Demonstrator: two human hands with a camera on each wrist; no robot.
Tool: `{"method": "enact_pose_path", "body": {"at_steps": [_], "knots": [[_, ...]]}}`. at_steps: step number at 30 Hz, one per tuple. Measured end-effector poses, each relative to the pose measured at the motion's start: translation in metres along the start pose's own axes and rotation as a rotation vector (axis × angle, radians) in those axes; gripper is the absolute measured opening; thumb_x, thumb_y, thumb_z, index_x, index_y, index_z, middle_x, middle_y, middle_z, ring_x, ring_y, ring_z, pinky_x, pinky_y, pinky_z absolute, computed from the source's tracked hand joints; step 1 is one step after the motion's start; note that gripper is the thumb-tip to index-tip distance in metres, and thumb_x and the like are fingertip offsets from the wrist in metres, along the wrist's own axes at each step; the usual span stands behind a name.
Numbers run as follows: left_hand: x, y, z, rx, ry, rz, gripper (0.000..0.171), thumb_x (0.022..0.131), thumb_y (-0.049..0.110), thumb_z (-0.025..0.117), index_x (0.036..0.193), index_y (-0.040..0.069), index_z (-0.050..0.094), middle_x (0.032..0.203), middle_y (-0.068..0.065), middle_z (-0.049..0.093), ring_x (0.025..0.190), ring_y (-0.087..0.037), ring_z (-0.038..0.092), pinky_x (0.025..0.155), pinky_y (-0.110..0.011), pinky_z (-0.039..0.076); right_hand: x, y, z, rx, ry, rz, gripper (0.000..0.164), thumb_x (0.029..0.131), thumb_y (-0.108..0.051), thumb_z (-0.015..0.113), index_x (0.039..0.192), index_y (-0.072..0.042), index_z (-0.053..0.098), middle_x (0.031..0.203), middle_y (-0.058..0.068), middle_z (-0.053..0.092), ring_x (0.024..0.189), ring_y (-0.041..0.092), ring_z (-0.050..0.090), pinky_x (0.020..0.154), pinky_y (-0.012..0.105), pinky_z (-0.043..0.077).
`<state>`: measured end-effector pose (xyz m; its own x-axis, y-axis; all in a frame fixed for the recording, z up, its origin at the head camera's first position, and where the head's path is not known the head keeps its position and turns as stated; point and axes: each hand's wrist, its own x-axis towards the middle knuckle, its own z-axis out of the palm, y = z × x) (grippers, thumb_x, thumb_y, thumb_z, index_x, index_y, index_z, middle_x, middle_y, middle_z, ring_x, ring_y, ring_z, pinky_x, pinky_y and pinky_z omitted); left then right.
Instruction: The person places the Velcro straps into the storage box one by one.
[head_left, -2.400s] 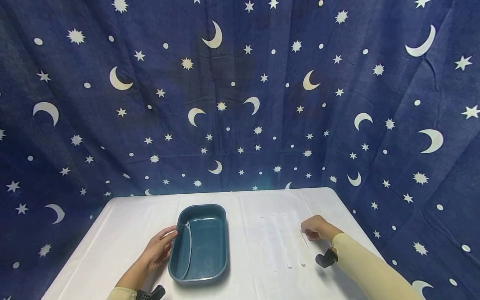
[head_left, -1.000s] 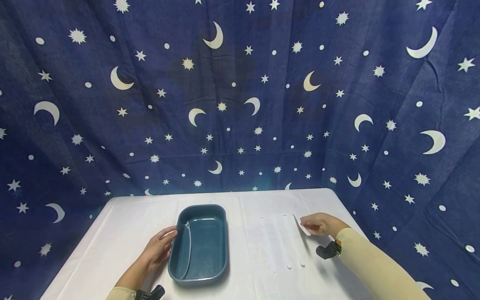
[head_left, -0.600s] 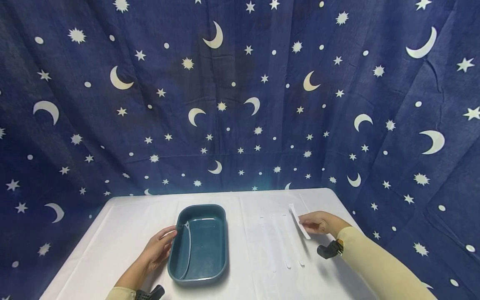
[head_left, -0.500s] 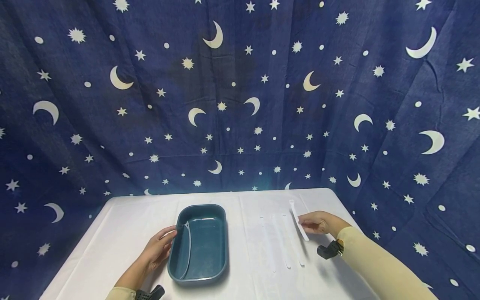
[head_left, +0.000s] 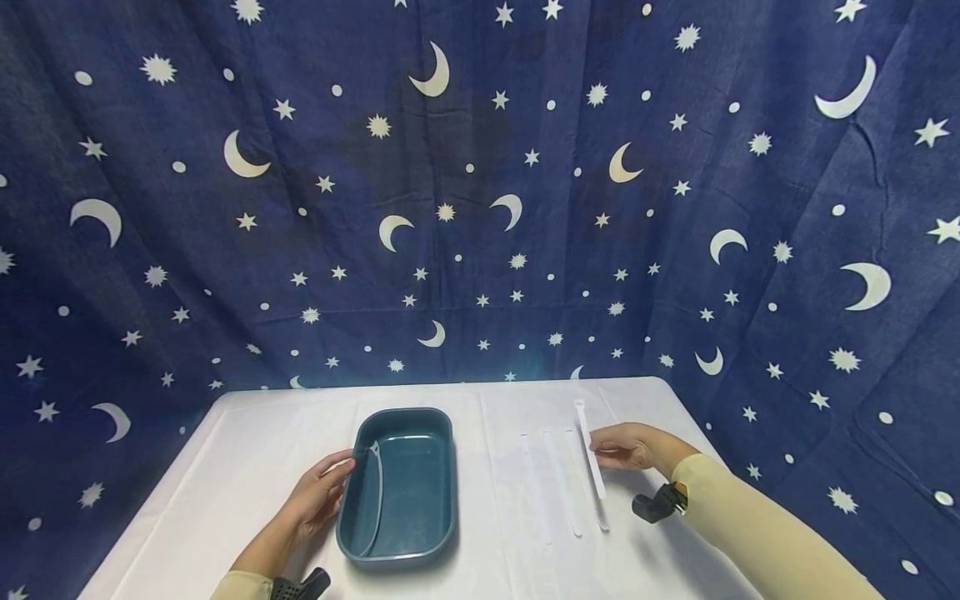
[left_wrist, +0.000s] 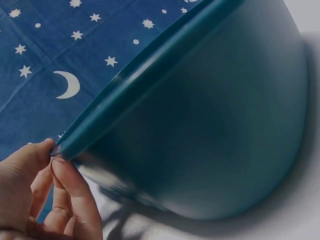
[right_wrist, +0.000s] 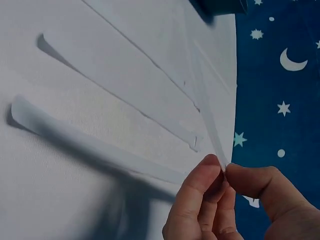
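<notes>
A dark teal plastic tub (head_left: 412,500) stands left of centre on the table. My left hand (head_left: 315,498) pinches its left rim between thumb and fingers; in the left wrist view that hand (left_wrist: 55,192) grips the edge of the tub's wall (left_wrist: 210,120). Inside the tub, along its left side, runs a curved pale strip (head_left: 380,504) with a slotted end. On the right, my right hand (head_left: 626,446) pinches a thin white strip (head_left: 592,467) by its middle, raised above the table. In the right wrist view the held strip (right_wrist: 207,107) extends away from the thumb and fingertips.
Several more white strips (head_left: 562,492) lie side by side on the white tablecloth (head_left: 480,533), some with curled near ends. They blend into the cloth. A dark blue curtain (head_left: 480,208) with moons and stars stands behind and beside the table.
The right hand has lifted the strip off the table and swung it from a slant to nearly lengthwise, shifting slightly left. The left hand and the tub have stayed in place.
</notes>
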<state>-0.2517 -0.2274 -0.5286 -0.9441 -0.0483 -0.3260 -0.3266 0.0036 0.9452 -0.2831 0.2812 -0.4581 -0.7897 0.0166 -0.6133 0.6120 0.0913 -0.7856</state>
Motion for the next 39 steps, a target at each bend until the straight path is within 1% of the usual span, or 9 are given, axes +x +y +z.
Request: {"method": "enact_pose_path", "body": {"at_steps": [5,11,17,24,26,30,33,37,39], "knots": [[0.000,0.000,0.001,0.017,0.001,-0.005,0.065,0.093,0.039,0.067,0.143,0.006,0.044,0.116,-0.005,0.066,0.093,-0.009,0.065,0.080,-0.027,0.059,-0.002,-0.001,0.007,0.013,-0.005,-0.001,0.029,0.080,0.008,0.061,0.109,0.006,0.058,0.083,0.009,0.061,0.069,0.015,0.063,0.072,0.022,0.060],[0.000,0.001,0.000,0.022,-0.004,-0.011,0.065,0.093,0.040,0.067,0.144,0.007,0.044,0.112,-0.003,0.067,0.088,-0.008,0.064,0.070,-0.021,0.057,-0.002,-0.001,0.016,0.002,0.005,0.003,0.030,0.081,0.006,0.062,0.110,0.007,0.056,0.082,0.009,0.060,0.069,0.014,0.063,0.071,0.022,0.060],[0.000,0.001,-0.001,0.017,0.000,-0.018,0.064,0.093,0.038,0.067,0.144,0.007,0.044,0.107,-0.001,0.067,0.085,-0.007,0.064,0.066,-0.018,0.056,-0.004,0.002,0.024,-0.012,0.006,-0.016,0.034,0.081,0.006,0.063,0.115,0.009,0.055,0.084,0.010,0.060,0.069,0.015,0.063,0.071,0.022,0.060],[0.001,0.001,-0.002,0.003,-0.006,-0.018,0.066,0.092,0.039,0.068,0.144,0.007,0.044,0.106,0.001,0.067,0.086,-0.007,0.064,0.070,-0.020,0.057,-0.009,-0.003,0.034,0.013,-0.045,-0.015,0.042,0.080,0.008,0.062,0.121,0.007,0.053,0.090,0.010,0.058,0.074,0.016,0.063,0.074,0.024,0.060],[0.001,0.001,-0.002,0.002,-0.006,-0.019,0.067,0.092,0.040,0.068,0.144,0.008,0.044,0.105,0.002,0.067,0.085,-0.007,0.064,0.069,-0.019,0.057,-0.009,-0.004,0.037,0.015,-0.065,-0.021,0.043,0.079,0.009,0.061,0.122,0.007,0.053,0.091,0.010,0.058,0.076,0.016,0.063,0.074,0.024,0.060],[0.001,0.001,-0.002,0.012,-0.002,-0.019,0.066,0.092,0.040,0.068,0.144,0.008,0.044,0.106,0.002,0.067,0.085,-0.006,0.064,0.066,-0.018,0.057,-0.010,-0.008,0.041,0.022,-0.121,-0.043,0.038,0.079,0.012,0.058,0.117,0.005,0.055,0.093,0.011,0.059,0.076,0.016,0.064,0.074,0.024,0.060],[0.001,0.001,-0.002,0.016,0.001,-0.017,0.065,0.092,0.039,0.067,0.144,0.007,0.044,0.108,0.001,0.067,0.086,-0.007,0.064,0.069,-0.020,0.058,-0.011,-0.012,0.045,0.039,-0.161,-0.052,0.036,0.080,0.015,0.057,0.114,0.004,0.055,0.094,0.012,0.058,0.075,0.016,0.064,0.073,0.024,0.060],[0.000,0.001,-0.001,0.018,0.003,-0.011,0.065,0.093,0.039,0.067,0.144,0.007,0.044,0.111,-0.001,0.067,0.088,-0.008,0.065,0.072,-0.021,0.058,-0.015,-0.017,0.051,0.039,-0.189,-0.051,0.034,0.080,0.016,0.056,0.111,0.002,0.054,0.094,0.011,0.056,0.076,0.015,0.062,0.073,0.024,0.060],[0.000,0.001,-0.001,0.021,0.004,-0.012,0.065,0.092,0.039,0.067,0.144,0.007,0.045,0.112,-0.001,0.067,0.088,-0.008,0.065,0.071,-0.021,0.058,-0.016,-0.019,0.054,0.035,-0.186,-0.049,0.034,0.080,0.016,0.057,0.110,0.002,0.055,0.093,0.011,0.056,0.076,0.016,0.062,0.073,0.025,0.060]]}}
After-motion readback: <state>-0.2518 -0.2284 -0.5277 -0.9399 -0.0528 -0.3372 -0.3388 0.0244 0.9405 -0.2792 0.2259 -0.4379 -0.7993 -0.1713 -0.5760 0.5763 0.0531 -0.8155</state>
